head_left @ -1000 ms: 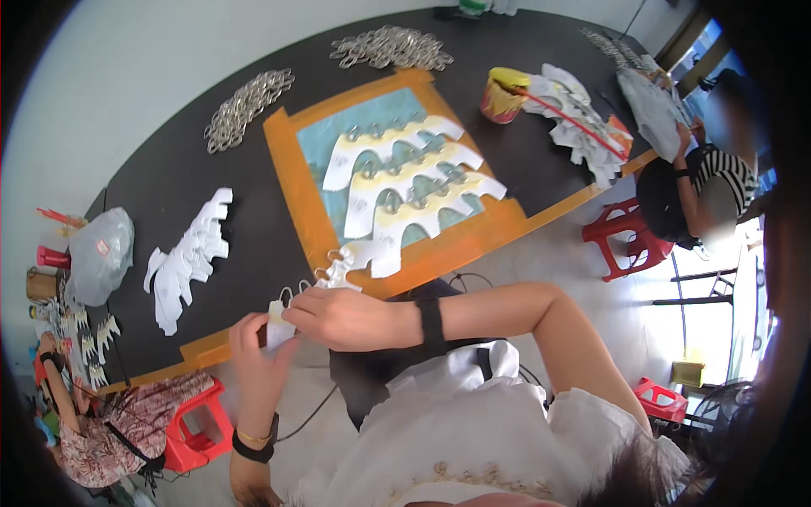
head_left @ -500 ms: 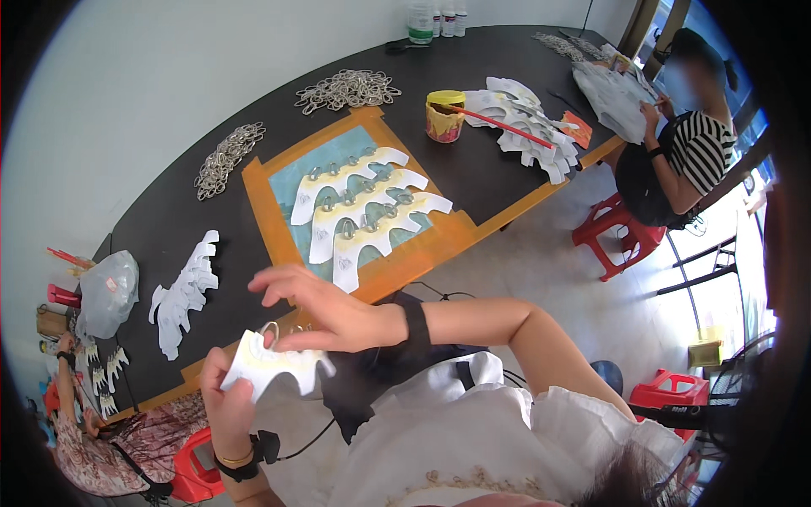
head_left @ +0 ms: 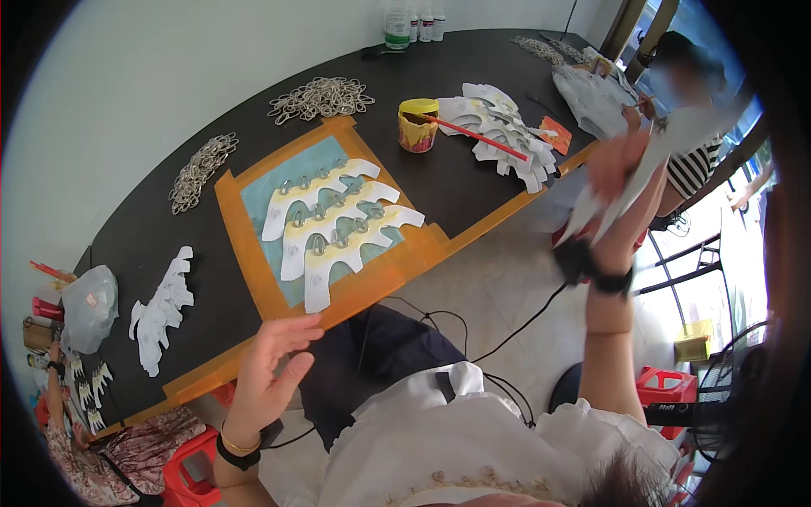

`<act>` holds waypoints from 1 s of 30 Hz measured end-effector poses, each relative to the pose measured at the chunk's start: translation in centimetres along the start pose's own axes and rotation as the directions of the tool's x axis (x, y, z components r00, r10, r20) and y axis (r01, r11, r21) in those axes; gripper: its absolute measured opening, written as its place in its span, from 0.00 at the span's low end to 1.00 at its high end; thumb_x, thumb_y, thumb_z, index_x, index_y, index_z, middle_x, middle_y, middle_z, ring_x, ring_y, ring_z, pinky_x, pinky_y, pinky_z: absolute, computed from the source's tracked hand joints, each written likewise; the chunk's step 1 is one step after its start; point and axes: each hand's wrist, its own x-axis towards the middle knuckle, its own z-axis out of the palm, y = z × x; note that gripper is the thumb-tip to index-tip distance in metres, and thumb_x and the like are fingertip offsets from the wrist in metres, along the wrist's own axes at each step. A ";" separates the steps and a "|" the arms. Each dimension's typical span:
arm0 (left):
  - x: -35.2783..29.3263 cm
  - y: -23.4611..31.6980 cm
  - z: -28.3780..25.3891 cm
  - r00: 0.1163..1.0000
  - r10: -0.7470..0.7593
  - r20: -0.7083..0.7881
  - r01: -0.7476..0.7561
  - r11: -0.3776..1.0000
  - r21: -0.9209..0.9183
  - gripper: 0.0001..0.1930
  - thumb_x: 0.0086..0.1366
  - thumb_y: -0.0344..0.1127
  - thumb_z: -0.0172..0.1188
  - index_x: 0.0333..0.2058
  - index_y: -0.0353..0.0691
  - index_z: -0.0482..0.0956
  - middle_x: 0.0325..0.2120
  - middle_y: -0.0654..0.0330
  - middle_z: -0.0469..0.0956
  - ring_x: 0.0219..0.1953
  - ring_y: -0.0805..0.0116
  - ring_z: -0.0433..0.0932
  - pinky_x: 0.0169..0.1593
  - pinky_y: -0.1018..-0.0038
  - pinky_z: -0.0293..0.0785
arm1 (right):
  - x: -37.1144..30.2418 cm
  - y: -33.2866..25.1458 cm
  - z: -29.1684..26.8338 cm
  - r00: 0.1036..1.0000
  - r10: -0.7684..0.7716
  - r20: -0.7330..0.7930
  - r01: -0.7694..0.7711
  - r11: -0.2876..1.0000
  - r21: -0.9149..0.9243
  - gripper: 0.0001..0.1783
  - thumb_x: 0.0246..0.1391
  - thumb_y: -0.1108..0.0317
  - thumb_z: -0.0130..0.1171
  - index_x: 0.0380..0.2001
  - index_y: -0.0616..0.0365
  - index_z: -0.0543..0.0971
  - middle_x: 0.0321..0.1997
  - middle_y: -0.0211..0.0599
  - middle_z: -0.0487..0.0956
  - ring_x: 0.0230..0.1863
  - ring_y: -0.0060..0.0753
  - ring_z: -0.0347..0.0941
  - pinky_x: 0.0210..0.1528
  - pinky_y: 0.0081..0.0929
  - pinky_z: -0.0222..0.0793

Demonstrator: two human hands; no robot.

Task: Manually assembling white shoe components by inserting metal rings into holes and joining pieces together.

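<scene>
My left hand [head_left: 274, 367] is held out by the table's front edge, fingers spread, with nothing in it. Far to the right, my raised right hand [head_left: 615, 169] is blurred by motion and holds a white paper cut-out [head_left: 650, 173]. That cut-out has pointed ends; its details are smeared. Several white scalloped paper strips [head_left: 345, 253] with yellowish bands and metal rings [head_left: 318, 243] standing on them lie overlapping on a teal board [head_left: 253, 198] framed in orange tape.
A yellow-lidded tub [head_left: 417, 135] with a red stick across it stands beside a pile of scalloped strips [head_left: 507, 139]. Ring heaps [head_left: 321, 98] [head_left: 203, 171] lie farther back. More strips [head_left: 160, 308] and a plastic bag [head_left: 89, 308] sit left. Co-workers [head_left: 688, 84] [head_left: 127, 448] work at both ends.
The white cut-out has gone from my left hand to my right hand, which has swung far up to the right. My left hand has opened. The view has shifted slightly.
</scene>
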 end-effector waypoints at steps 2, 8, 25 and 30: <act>-0.4 -0.9 -0.6 0.995 -0.034 -0.090 0.037 0.999 0.029 0.15 0.66 0.28 0.53 0.50 0.32 0.67 0.51 0.52 0.72 0.52 0.66 0.73 0.54 0.71 0.68 | 4.8 0.5 -2.6 0.956 -0.001 -0.292 -0.084 0.957 -0.278 0.22 0.66 0.52 0.43 0.31 0.60 0.74 0.17 0.26 0.67 0.15 0.16 0.59 0.19 0.15 0.52; -0.8 -7.0 -2.9 0.852 0.130 -0.506 -0.022 0.977 0.214 0.06 0.66 0.25 0.51 0.40 0.31 0.73 0.47 0.53 0.75 0.45 0.69 0.76 0.52 0.74 0.70 | 9.2 14.9 -13.3 0.852 0.335 -0.402 -0.516 0.415 -0.749 0.19 0.60 0.55 0.50 0.34 0.62 0.80 0.17 0.25 0.72 0.18 0.17 0.64 0.19 0.24 0.60; -0.4 -10.6 -3.9 0.708 0.311 -0.634 0.277 0.704 0.654 0.06 0.60 0.22 0.53 0.37 0.33 0.75 0.41 0.51 0.77 0.44 0.56 0.75 0.49 0.68 0.70 | 4.5 20.0 -9.8 0.816 0.525 0.243 0.106 0.277 -0.955 0.12 0.52 0.62 0.58 0.36 0.56 0.80 0.35 0.38 0.76 0.42 0.41 0.71 0.46 0.35 0.67; -0.4 -10.3 -3.8 0.715 0.295 -0.634 0.284 0.706 0.649 0.06 0.61 0.22 0.52 0.37 0.33 0.74 0.41 0.51 0.77 0.44 0.57 0.75 0.50 0.68 0.69 | 4.6 20.4 -9.4 0.810 0.526 0.260 0.124 0.280 -0.952 0.12 0.52 0.63 0.57 0.38 0.55 0.79 0.33 0.39 0.75 0.41 0.41 0.71 0.45 0.35 0.67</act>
